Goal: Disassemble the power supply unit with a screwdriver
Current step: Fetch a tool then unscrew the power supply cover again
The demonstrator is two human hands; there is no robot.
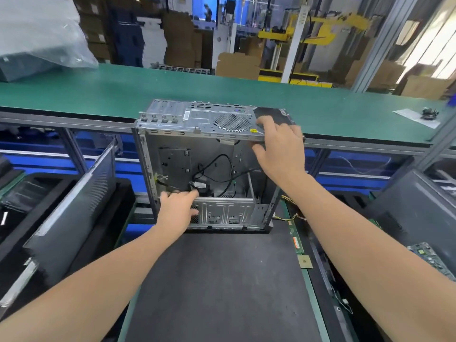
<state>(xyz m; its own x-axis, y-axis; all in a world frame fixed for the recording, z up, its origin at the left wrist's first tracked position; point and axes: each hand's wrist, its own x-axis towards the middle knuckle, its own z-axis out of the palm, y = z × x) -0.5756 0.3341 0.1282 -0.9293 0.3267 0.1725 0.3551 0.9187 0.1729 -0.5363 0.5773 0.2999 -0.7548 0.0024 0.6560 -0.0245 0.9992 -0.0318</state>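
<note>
An open grey metal computer case (177,154) lies on its side on the dark mat (222,280), its open side facing up. Black cables (223,166) loop inside it. My right hand (281,146) rests over the case's far right corner, fingers spread across the rear panel beside the round fan grille (232,122) and a dark rectangular area (271,114), thumb hooked over the rim. My left hand (179,206) reaches into the near left part of the case, its fingers at a black connector or cable bundle (201,187). No screwdriver is in view.
A green bench (123,87) runs across behind the case, with a plastic-wrapped bundle (37,33) far left and a small bag of screws (428,114) far right. A detached side panel (74,201) leans at left. Another dark case (414,213) and circuit boards (430,260) sit at right.
</note>
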